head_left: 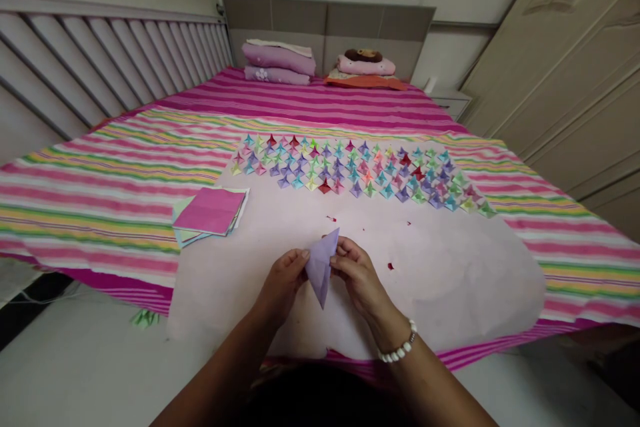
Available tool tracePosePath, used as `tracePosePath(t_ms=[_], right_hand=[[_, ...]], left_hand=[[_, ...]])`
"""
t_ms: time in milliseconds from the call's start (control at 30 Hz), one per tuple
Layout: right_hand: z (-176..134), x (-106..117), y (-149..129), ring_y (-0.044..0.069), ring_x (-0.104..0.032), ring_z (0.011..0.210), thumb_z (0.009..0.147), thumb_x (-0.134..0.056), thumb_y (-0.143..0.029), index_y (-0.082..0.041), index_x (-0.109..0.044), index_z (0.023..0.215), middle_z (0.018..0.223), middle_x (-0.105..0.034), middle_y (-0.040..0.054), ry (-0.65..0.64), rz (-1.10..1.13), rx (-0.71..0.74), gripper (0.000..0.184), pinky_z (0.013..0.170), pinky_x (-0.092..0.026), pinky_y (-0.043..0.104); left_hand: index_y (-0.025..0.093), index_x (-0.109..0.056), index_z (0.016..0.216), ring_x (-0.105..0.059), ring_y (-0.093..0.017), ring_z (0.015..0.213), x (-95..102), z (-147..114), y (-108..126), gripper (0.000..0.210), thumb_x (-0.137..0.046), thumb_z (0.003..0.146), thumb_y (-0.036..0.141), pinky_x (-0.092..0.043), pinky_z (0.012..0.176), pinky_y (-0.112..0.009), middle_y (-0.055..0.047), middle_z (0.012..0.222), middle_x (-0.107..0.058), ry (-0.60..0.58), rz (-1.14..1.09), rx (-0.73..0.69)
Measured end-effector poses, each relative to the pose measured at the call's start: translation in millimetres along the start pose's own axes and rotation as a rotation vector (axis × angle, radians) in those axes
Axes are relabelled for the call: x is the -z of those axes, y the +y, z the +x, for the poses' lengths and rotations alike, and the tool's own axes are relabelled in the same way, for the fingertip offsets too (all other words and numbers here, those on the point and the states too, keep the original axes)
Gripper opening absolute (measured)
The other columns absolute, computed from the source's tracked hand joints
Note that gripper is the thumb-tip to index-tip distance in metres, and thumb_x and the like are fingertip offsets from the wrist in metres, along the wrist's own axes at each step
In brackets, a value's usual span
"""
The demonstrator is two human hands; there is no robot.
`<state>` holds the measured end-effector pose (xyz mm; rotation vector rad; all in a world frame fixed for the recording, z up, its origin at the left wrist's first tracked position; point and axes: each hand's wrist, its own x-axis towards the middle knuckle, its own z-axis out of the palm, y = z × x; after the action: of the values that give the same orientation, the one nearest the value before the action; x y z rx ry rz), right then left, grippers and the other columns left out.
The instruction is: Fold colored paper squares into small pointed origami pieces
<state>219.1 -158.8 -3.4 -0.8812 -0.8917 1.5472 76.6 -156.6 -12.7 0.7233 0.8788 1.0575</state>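
"On the bed (350, 103), what's at risk?"

"The sheet (450, 267), I'd say: any tug on it could jostle the rows of folded shapes (369, 176)."

"And the stack (209, 211)?"

"Its edges sit unevenly; a brushing arm might scatter it."

"The hands?"

"The left hand (284, 277) and right hand (357, 275) both pinch the purple paper (319, 265), held between them over the sheet's near part. Uneven pulling could tear it or skew a crease."

"That red scrap (391, 266)?"

"Loose, so it might catch in a fold."
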Motion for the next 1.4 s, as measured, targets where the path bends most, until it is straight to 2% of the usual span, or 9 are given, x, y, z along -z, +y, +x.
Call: tracePosePath(t_ms=[133, 267, 433, 667, 800, 867, 1000, 1133, 1400], right_hand=[[1, 0, 3, 0.017, -0.059, 0.07, 0.065, -0.067, -0.019, -0.021, -0.066, 0.091, 0.081, -0.068, 0.0012, -0.004, -0.045, 0.039, 0.026, 0.062, -0.044, 0.026], [2, -1, 5, 0.017, -0.059, 0.069, 0.064, -0.068, -0.02, -0.022, -0.065, 0.085, 0.078, -0.068, 0.0001, 0.001, -0.118, 0.077, 0.021, 0.066, -0.047, 0.029], [2, -1, 9, 0.015, -0.052, 0.059, 0.067, -0.062, -0.019, -0.021, -0.061, 0.073, 0.064, -0.06, -0.0022, 0.051, -0.334, 0.142, 0.007, 0.056, -0.043, 0.027], [0, -2, 14, 0.015, -0.049, 0.063, 0.076, -0.056, -0.016, -0.021, -0.058, 0.071, 0.066, -0.054, -0.0016, 0.146, -0.654, 0.329, 0.007, 0.058, -0.039, 0.027], [-2, -5, 11, 0.016, -0.052, 0.067, 0.075, -0.056, -0.011, -0.022, -0.062, 0.072, 0.071, -0.058, -0.0002, 0.123, -0.74, 0.412, 0.012, 0.062, -0.041, 0.028], [-3, -6, 10, 0.017, -0.054, 0.069, 0.073, -0.055, -0.008, -0.022, -0.064, 0.074, 0.074, -0.06, 0.0007, 0.106, -0.761, 0.44, 0.016, 0.064, -0.042, 0.029], [-2, -5, 10, 0.019, -0.057, 0.075, 0.074, -0.053, -0.008, -0.023, -0.068, 0.083, 0.08, -0.063, 0.003, 0.087, -0.758, 0.434, 0.023, 0.067, -0.044, 0.031], [-1, -1, 10, 0.019, -0.058, 0.075, 0.074, -0.053, -0.008, -0.023, -0.069, 0.084, 0.081, -0.063, 0.0031, 0.105, -0.741, 0.407, 0.025, 0.067, -0.045, 0.031], [1, 0, 13, 0.018, -0.059, 0.073, 0.068, -0.051, -0.007, -0.024, -0.071, 0.08, 0.079, -0.064, 0.0023, 0.098, -0.643, 0.371, 0.029, 0.066, -0.045, 0.03]], left_hand=[[0.014, -0.058, 0.064, -0.041, -0.008, 0.055, -1.2, 0, 0, 0.035, -0.076, 0.064, 0.045, -0.036, 0.055, -0.02, 0.005, 0.056, -0.048, 0.117, 0.074, -0.03], [0.014, -0.059, 0.065, -0.035, -0.006, 0.05, -1.8, -1, 1, 0.035, -0.075, 0.064, 0.044, -0.029, 0.049, -0.019, 0.007, 0.051, -0.042, 0.125, 0.113, -0.006], [0.014, -0.06, 0.066, -0.039, -0.006, 0.049, -2.1, 0, -2, 0.033, -0.076, 0.064, 0.043, -0.032, 0.05, -0.019, 0.006, 0.052, -0.047, 0.117, 0.122, 0.007], [0.012, -0.066, 0.09, -0.055, -0.013, 0.062, -5.4, -2, -2, 0.035, -0.064, 0.076, 0.044, -0.045, 0.063, -0.027, -0.001, 0.066, -0.059, 0.109, 0.344, -0.102], [0.015, -0.061, 0.111, -0.055, -0.013, 0.062, -9.4, -5, -3, 0.05, -0.075, 0.066, 0.034, -0.044, 0.061, -0.027, -0.002, 0.08, -0.064, 0.115, 0.396, -0.115], [0.017, -0.061, 0.113, -0.057, -0.015, 0.064, -10.5, -6, -3, 0.053, -0.077, 0.064, 0.028, -0.043, 0.062, -0.027, -0.002, 0.082, -0.066, 0.096, 0.423, -0.124], [0.019, -0.065, 0.104, -0.062, -0.022, 0.085, -9.2, -5, -1, 0.03, -0.064, 0.074, 0.024, -0.045, 0.078, -0.032, -0.003, 0.084, -0.068, 0.096, 0.546, -0.169], [0.02, -0.067, 0.104, -0.061, -0.025, 0.099, -6.3, -4, 3, 0.039, -0.062, 0.067, 0.011, -0.041, 0.092, -0.036, -0.005, 0.1, -0.07, 0.163, 0.61, -0.216], [0.023, -0.072, 0.089, -0.063, -0.025, 0.092, -4.9, 2, 4, 0.034, -0.063, 0.061, 0.007, -0.043, 0.091, -0.036, -0.003, 0.091, -0.073, 0.183, 0.605, -0.244]])
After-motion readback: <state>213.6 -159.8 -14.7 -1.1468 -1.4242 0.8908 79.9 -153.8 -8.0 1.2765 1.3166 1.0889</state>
